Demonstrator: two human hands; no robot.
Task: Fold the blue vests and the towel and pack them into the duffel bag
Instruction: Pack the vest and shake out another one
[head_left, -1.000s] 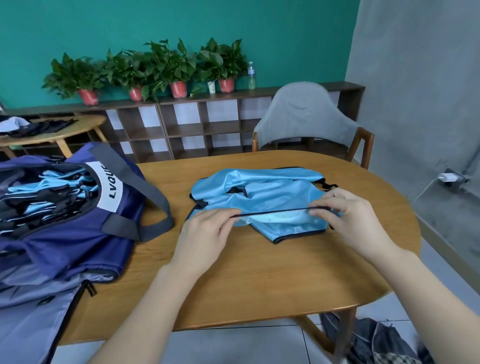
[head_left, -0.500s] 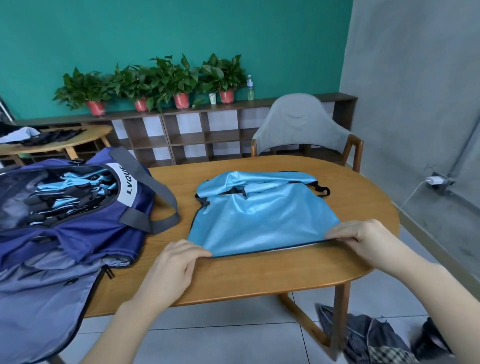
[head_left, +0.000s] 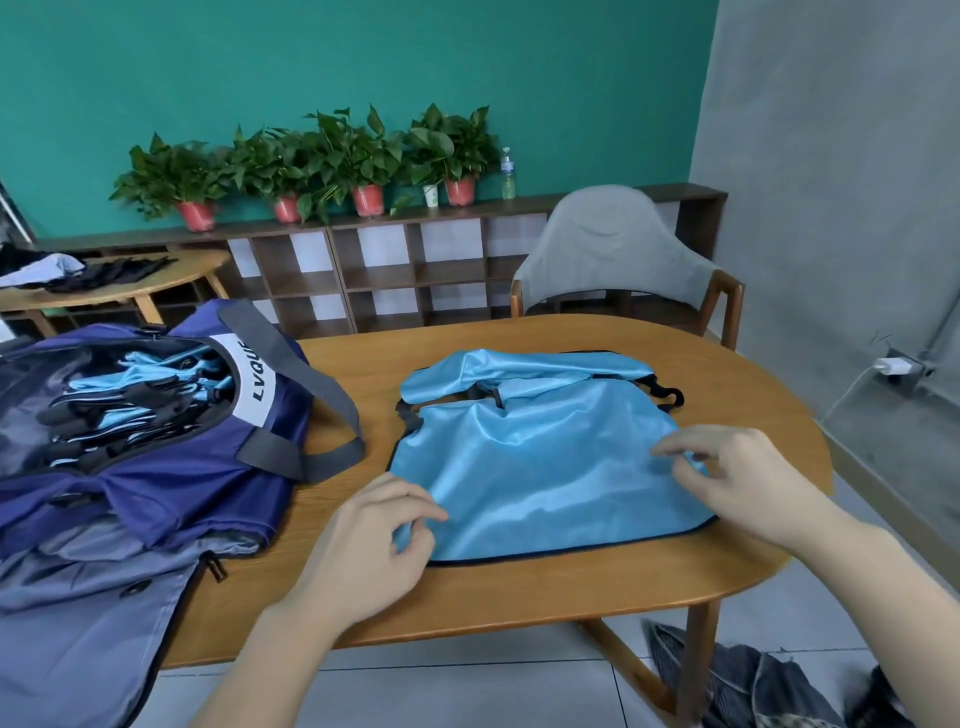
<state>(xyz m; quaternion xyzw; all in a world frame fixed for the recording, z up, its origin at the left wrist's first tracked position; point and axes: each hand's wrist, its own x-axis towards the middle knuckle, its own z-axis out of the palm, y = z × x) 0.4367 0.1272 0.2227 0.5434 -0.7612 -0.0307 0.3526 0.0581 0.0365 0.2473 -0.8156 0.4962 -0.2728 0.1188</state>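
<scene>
blue vest: spread flat on table | duffel bag: open, holds folded vests

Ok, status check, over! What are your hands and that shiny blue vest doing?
Left hand pinching shiny light-blue vest at near-left corner; right hand pinching right edge. Vest spread flat on oval wooden table. Open navy duffel bag to the left; nothing blocking.

Hands off hem — now on vest sides
</scene>
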